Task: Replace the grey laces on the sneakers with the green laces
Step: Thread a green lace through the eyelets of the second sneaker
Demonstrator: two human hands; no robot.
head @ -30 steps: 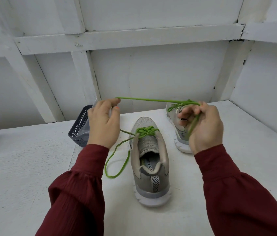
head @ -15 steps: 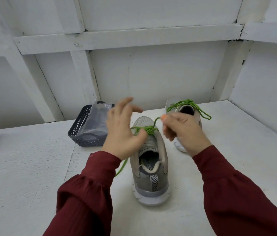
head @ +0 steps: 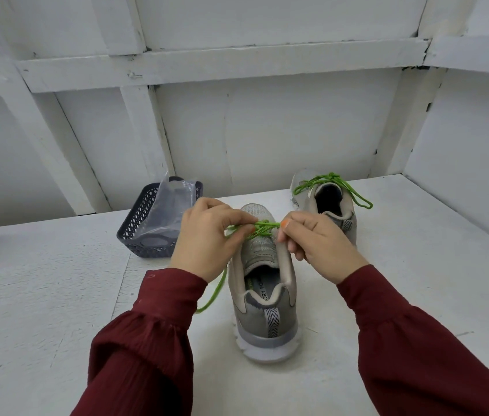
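- White tabletop (head: 42, 295), pretty scuffed, carries everything here.
- Near sneaker (head: 262, 295) sits dead centre, heel toward the camera and toe pointing away, grey with a white sole.
- Second sneaker (head: 346, 219) is further back and to the right, also heel-on. It's laced in green with a tied bow (head: 327, 181) on top, one loop flopping off its right side.
- Dark plastic basket (head: 138, 232) is back left, with a clear plastic bag (head: 171, 211) sticking up out of it.
- Left hand (head: 204, 241) and right hand (head: 318, 244) are both over the near sneaker's tongue, in dark red sleeves. Each is pinching the lace between thumb and fingertips.
- Green lace (head: 262, 226) is bunched across the top of the near sneaker between the two hands. Might be a loop on each side, hard to say with fingers in the way. A loose tail drops onto the tabletop by the left wrist.
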